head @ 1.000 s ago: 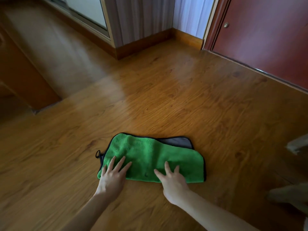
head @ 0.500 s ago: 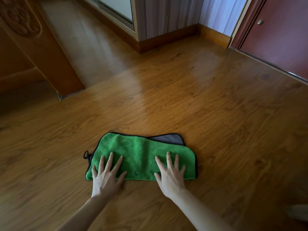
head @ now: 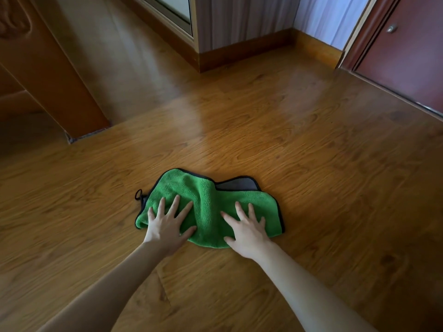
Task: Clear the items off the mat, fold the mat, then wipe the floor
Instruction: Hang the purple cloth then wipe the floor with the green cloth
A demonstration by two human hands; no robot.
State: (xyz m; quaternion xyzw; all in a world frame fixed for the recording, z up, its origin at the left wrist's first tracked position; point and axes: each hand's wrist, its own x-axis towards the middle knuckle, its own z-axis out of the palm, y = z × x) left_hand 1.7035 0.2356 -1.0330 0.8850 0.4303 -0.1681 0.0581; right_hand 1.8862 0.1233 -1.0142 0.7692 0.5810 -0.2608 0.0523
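Note:
A green cloth with a grey underside and black edging lies on the wooden floor, folded over and bunched into a ridge in its middle. My left hand presses flat on its left part, fingers spread. My right hand presses flat on its right part, fingers spread too. Neither hand grips the cloth; both palms rest on top of it. A small black loop sticks out at the cloth's left edge. No mat is in view.
A wooden furniture leg stands at the left. A wall corner with a brown skirting board is at the back, and a dark red door at the right. Bare floor surrounds the cloth.
Both hands have slid further onto the cloth and moved toward each other, bunching it into a ridge in the middle. The view has shifted left, so the cloth sits more centrally.

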